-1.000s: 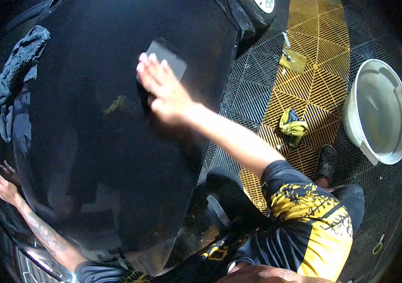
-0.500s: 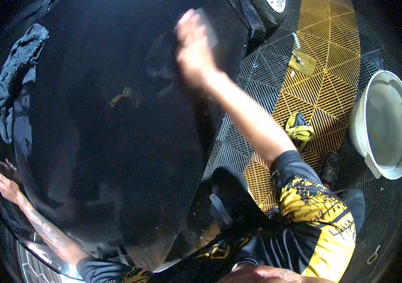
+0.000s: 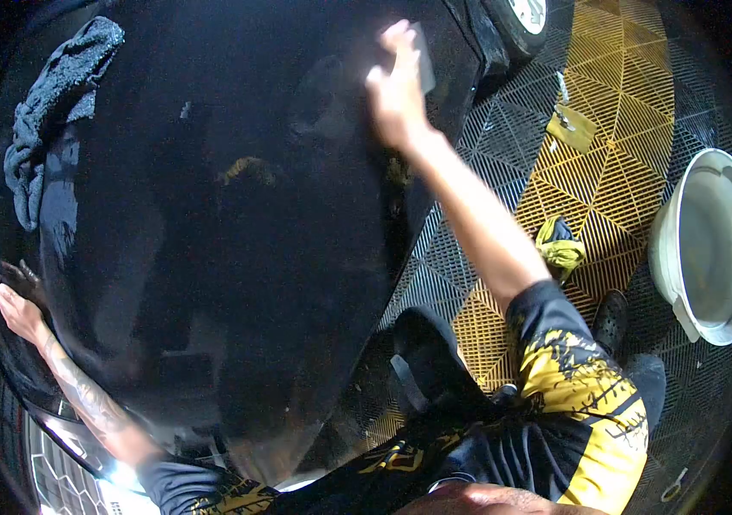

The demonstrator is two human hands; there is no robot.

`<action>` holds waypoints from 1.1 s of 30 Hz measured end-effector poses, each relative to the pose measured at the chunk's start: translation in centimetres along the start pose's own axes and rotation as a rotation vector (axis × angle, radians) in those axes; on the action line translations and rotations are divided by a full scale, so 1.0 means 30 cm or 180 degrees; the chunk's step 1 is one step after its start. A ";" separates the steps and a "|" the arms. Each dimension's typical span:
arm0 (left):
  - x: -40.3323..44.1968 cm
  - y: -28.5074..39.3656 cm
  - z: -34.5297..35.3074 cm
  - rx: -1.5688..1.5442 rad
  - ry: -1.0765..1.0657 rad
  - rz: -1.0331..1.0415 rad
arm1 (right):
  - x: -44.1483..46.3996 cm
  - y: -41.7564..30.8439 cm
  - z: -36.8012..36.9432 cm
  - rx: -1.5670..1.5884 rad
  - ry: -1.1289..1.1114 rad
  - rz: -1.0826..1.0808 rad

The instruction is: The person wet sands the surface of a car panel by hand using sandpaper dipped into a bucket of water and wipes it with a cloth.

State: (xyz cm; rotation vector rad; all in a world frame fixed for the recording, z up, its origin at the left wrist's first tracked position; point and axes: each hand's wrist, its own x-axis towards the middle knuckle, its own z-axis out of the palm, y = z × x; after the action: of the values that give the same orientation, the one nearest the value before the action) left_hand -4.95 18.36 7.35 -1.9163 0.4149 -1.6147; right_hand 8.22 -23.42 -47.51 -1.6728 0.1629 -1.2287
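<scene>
A large glossy black car panel (image 3: pixel 237 249) fills the middle of the view. At its upper right my right hand (image 3: pixel 400 103), a little blurred, is closed on a pale, flat piece (image 3: pixel 424 60) held against or just over the surface; its kind is unclear. My left hand (image 3: pixel 18 309) lies with fingers stretched out on the panel's left edge, and its reflection shows beside it. Above that hand, a crumpled, wet-looking dark grey towel (image 3: pixel 57 103) is draped on the panel.
A whitish tub (image 3: pixel 671 232) stands at the right on the black and yellow grid floor (image 3: pixel 619 112). A yellow-green and dark cloth (image 3: pixel 561 249) and a small yellowish flat piece (image 3: pixel 572 129) lie on that floor. A car wheel (image 3: pixel 525 17) shows at the top.
The whole view has shifted slightly. My right hand has moved a little along the panel with the pale piece, its fingers spread differently. The left hand stays on the panel's edge.
</scene>
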 end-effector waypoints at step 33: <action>0.003 -0.002 0.002 -0.0010 -0.0077 0.0067 | 0.019 0.010 -0.024 0.0369 0.0255 0.0123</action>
State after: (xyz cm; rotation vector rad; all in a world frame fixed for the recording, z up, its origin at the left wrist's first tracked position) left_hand -4.87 18.38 7.44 -1.9254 0.4267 -1.5769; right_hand 8.06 -24.37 -47.39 -1.5153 0.1691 -1.2533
